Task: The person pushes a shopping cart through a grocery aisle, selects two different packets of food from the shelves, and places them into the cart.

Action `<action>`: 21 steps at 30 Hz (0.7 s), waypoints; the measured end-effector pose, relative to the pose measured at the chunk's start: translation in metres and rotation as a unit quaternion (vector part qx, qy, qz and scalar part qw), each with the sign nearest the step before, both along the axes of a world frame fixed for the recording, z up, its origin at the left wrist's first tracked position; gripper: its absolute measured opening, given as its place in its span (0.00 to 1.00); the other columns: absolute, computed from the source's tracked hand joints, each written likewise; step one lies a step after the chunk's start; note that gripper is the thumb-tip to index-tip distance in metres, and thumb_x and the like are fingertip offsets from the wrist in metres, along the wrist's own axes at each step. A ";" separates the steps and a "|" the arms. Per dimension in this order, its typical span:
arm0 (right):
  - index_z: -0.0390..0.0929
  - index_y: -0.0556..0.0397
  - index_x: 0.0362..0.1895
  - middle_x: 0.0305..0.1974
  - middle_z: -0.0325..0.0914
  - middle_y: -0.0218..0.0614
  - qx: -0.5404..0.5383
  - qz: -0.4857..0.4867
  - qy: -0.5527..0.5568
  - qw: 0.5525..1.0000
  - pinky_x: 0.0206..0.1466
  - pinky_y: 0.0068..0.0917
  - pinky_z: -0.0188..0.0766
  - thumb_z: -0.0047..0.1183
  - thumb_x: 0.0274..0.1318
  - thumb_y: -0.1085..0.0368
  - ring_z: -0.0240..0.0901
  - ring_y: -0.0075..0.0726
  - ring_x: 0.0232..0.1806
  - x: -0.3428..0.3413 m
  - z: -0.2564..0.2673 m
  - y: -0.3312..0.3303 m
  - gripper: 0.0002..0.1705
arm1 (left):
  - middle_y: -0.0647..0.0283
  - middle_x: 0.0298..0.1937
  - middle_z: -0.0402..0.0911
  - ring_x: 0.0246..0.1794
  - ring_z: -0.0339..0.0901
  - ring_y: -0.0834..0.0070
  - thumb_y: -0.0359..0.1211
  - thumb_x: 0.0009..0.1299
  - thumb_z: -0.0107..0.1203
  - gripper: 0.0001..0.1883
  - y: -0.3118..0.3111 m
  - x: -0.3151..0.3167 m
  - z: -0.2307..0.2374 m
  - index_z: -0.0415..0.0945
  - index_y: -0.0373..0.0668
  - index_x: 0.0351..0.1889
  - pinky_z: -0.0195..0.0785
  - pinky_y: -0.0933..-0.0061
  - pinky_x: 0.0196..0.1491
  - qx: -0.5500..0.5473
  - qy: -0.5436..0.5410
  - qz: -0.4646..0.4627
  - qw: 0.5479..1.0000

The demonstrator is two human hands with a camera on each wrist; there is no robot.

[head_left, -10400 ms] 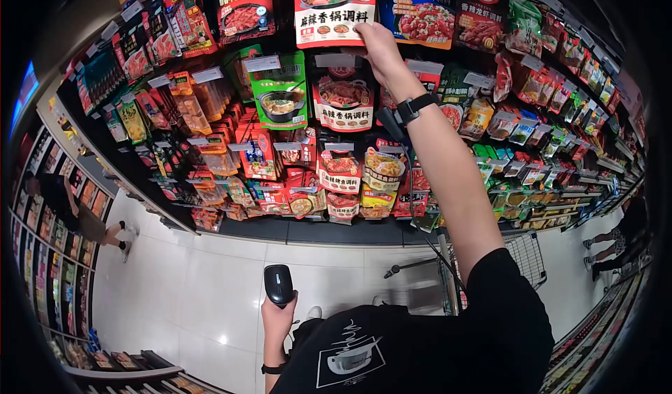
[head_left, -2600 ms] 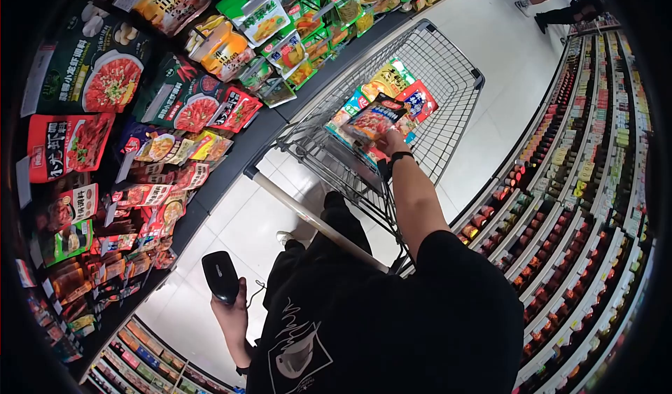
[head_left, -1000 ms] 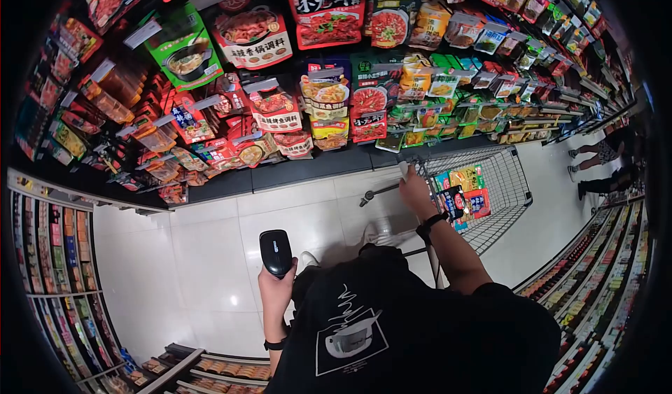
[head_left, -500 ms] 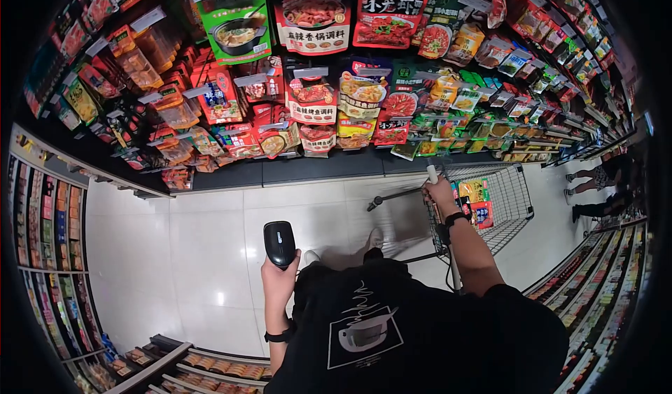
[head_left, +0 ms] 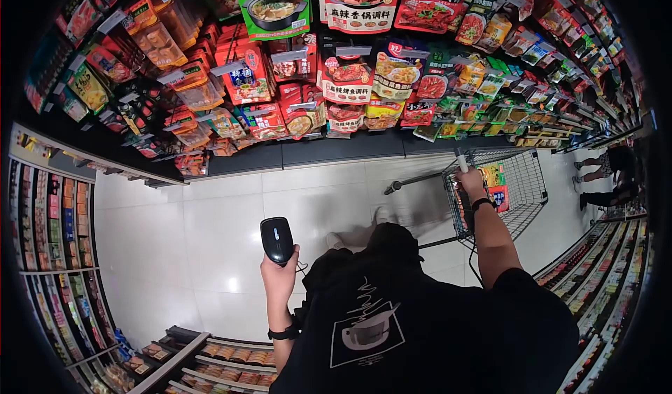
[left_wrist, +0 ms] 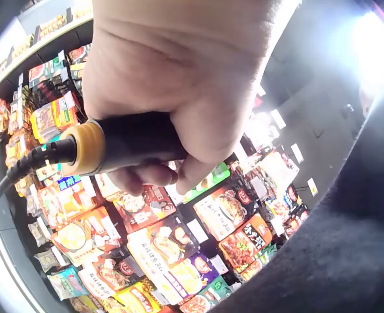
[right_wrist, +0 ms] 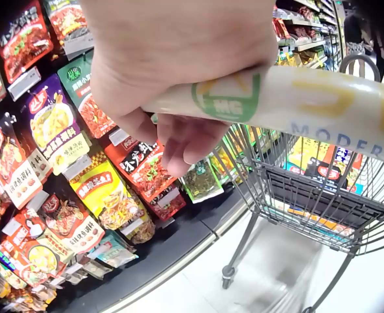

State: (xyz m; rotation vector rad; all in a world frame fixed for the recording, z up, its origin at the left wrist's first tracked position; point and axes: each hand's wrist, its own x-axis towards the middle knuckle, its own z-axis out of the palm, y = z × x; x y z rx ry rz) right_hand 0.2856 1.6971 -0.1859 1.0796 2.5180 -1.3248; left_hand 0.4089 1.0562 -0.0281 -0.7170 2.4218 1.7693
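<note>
Left hand (head_left: 278,280): fingers and thumb curled round the black handheld device (head_left: 277,240), gripping it in front of the person, well apart from the display rack (head_left: 343,150).
Black handheld device: rounded head above the fist; an orange ring (left_wrist: 87,147) at the handle's end, with a cable (left_wrist: 9,176) running from it.
Right hand (head_left: 472,180): wrapped over the pale handle bar (right_wrist: 309,98) of the cart (right_wrist: 316,189).
Handle bar: bears a green badge and lettering, partly cut off by the frame's edge.
Cart: wire-sided, near the display rack, on the person's right.
Packets in the cart: yellow (right_wrist: 303,150), red (head_left: 498,197) and black (right_wrist: 325,171), lying together.
Display rack: rows of hanging pouches, among them a green one (head_left: 274,5) showing a pot.
Floor (head_left: 224,219): pale, glossy tiles.
</note>
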 end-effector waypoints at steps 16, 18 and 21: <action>0.87 0.58 0.45 0.27 0.87 0.37 0.000 0.006 -0.068 0.998 0.23 0.34 0.77 0.57 0.69 0.65 0.84 0.34 0.22 -0.012 -0.030 0.031 0.11 | 0.71 0.29 0.83 0.29 0.73 0.84 0.31 0.75 0.74 0.11 -0.037 -0.036 0.015 0.82 0.37 0.41 0.69 0.74 0.34 -0.006 -0.041 0.083 0.996; 0.88 0.60 0.39 0.24 0.87 0.41 0.042 -0.002 -0.057 0.997 0.26 0.37 0.78 0.62 0.67 0.60 0.85 0.37 0.22 -0.015 -0.037 0.034 0.14 | 0.71 0.29 0.82 0.29 0.73 0.84 0.31 0.75 0.74 0.11 -0.044 -0.056 0.009 0.82 0.37 0.41 0.69 0.74 0.34 -0.023 -0.026 0.087 0.996; 0.89 0.61 0.41 0.24 0.88 0.42 0.139 0.012 -0.109 0.984 0.29 0.39 0.81 0.63 0.69 0.53 0.87 0.39 0.24 -0.021 -0.025 0.028 0.20 | 0.71 0.29 0.82 0.29 0.72 0.84 0.31 0.75 0.74 0.11 -0.043 -0.107 0.022 0.82 0.37 0.41 0.69 0.74 0.34 -0.023 -0.037 0.097 0.994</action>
